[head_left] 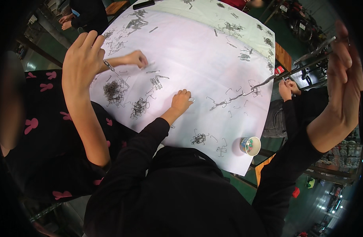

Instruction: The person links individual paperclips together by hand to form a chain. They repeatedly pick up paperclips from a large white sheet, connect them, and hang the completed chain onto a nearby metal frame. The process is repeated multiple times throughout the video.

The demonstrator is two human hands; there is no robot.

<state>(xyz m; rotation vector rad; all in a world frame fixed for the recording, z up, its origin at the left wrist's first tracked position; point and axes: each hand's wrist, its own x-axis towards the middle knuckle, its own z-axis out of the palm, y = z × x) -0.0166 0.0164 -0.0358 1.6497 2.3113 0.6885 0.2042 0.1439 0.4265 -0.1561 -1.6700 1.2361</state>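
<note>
My left hand rests low over the white-covered table, fingers curled, with a small metal link at its fingertips. At the far right, my right hand is raised high, its fingers closed on a metal chain. The chain slants down leftward until its end lies on the table among scattered thin wire hooks. Left of my left hand lie several silver links and a dark heap of hooks. More hooks lie close to my body.
A paper cup with small colourful bits stands at the near right corner. On my left, a person's raised hand holds a short chain above a hook pile. Other people's hands work at the right edge and far left.
</note>
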